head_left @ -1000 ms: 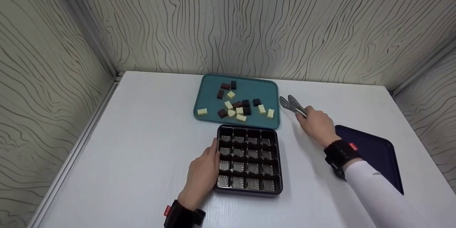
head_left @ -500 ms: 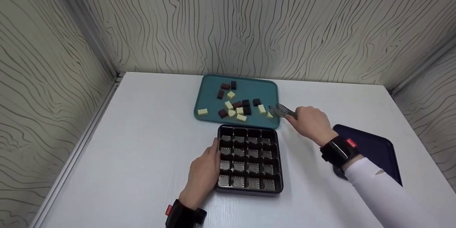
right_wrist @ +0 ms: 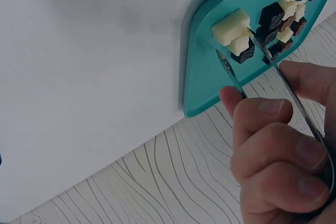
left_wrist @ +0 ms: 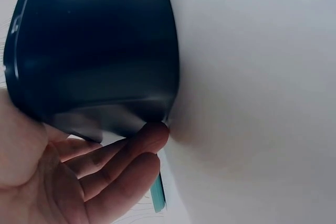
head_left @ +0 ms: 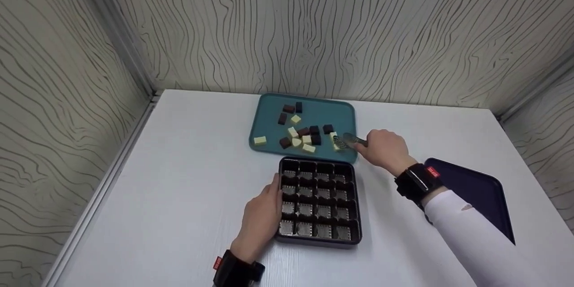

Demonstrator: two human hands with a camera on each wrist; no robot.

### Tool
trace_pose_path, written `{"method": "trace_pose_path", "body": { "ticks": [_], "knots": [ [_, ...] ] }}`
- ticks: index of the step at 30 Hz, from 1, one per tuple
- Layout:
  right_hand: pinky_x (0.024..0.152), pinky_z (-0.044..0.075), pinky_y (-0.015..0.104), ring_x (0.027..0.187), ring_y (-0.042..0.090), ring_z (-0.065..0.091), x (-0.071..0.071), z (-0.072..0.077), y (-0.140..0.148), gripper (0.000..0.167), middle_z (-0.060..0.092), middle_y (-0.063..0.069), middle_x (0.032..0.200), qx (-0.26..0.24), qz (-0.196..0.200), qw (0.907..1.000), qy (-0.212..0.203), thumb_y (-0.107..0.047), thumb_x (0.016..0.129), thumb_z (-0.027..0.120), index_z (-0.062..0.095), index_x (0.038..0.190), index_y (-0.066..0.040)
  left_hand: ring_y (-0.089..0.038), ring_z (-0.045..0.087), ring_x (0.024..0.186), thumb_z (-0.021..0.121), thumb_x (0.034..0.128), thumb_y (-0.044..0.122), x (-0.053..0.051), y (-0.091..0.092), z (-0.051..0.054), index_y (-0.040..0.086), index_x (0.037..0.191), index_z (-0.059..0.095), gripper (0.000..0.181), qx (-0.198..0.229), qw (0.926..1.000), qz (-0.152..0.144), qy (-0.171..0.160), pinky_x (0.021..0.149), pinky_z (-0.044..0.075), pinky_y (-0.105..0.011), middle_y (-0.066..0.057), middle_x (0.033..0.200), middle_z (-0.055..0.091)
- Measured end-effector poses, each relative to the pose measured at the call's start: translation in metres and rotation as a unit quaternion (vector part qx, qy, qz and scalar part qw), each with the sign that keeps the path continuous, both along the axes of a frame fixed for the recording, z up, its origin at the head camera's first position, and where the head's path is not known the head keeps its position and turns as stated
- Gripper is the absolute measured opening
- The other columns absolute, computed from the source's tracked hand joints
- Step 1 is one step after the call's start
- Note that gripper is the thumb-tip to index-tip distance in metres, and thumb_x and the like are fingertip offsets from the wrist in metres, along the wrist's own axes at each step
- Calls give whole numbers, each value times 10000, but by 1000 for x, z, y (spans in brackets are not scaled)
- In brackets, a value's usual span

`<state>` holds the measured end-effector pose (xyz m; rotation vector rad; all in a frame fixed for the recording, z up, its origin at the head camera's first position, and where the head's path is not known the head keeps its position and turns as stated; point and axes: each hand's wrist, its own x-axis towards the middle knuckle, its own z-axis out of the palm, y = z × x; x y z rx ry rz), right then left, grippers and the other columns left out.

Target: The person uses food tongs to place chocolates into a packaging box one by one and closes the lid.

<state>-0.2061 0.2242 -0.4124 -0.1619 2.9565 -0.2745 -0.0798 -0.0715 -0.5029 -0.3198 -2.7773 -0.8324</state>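
Right hand [head_left: 384, 150] gripping tongs [head_left: 358, 140], tips parted, right at white pieces [right_wrist: 231, 27] on right side of teal tray [head_left: 341, 114]; contact too close to call! Left hand [head_left: 261, 213], fingers loosely extended, grasping nothing, touching left wall of black compartmented box [head_left: 318, 241] on counter [head_left: 188, 166]. Navy tray [head_left: 475, 188] sits beyond, partly behind right sleeve [head_left: 466, 233].

Lettering on red wristband tags [head_left: 433, 171] is unreadable.
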Motion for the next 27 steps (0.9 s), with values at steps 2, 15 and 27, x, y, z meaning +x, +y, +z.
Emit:
{"method": "trace_pose_path", "body": {
  "ticks": [2, 15, 27],
  "knots": [
    [481, 330, 275, 558, 160, 478, 0, 2, 2, 431, 496, -21, 605, -52, 108, 9999, -31, -368, 1005, 645, 683, 732, -37, -257, 696, 634, 544, 1081, 119, 0, 1, 0, -72, 1458, 536, 423, 9, 10000, -16, 6, 569, 567, -366, -184, 1078, 765],
    [530, 345, 270, 578, 142, 473, 9, 3, 20, 394, 581, 8, 649, 98, 779, 9969, -16, -364, 1005, 669, 738, 829, -18, -281, 711, 660, 545, 1081, 122, 1, -1, 0, -73, 1460, 530, 427, -13, 10000, 3, 21, 587, 579, -387, -189, 1078, 764],
    [538, 393, 305, 604, 173, 527, 8, -8, 18, 381, 670, 68, 694, 335, 996, 9938, 370, -365, 996, 685, 749, 861, -15, -276, 727, 702, 551, 1077, 119, 0, 0, 0, -77, 1463, 529, 433, -87, 10000, 8, 28, 606, 584, -377, -193, 1099, 769]
  ]
}}
